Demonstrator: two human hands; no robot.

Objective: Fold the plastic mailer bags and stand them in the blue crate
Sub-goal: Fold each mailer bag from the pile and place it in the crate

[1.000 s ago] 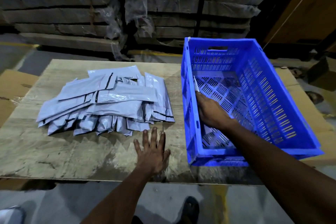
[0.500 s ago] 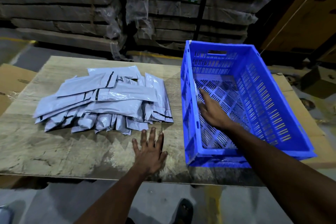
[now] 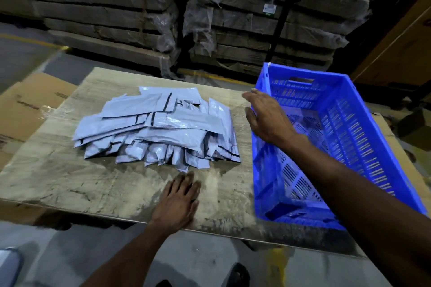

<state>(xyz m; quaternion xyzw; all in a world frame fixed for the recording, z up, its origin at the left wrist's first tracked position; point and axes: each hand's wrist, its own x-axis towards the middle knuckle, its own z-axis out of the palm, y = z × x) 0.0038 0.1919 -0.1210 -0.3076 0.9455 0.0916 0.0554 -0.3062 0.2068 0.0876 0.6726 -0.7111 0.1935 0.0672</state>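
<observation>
Rising out of the slotted blue plastic crate (image 3: 363, 147), the right hand (image 3: 268, 119) now hovers over its left rim, fingers apart and empty, heading left. Left hand (image 3: 179, 196) lies flat on the worn wooden bench (image 3: 58, 177), grip relaxed. Loose grey plastic mailer bags (image 3: 161, 128) lie just left of the right hand; a careless snatch could scatter the slippery heap.

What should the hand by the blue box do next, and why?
Probably reach left and pick one mailer off the pile. The right hand is open and holds nothing, over the blue crate's left wall, and the pile is unfolded.
</observation>
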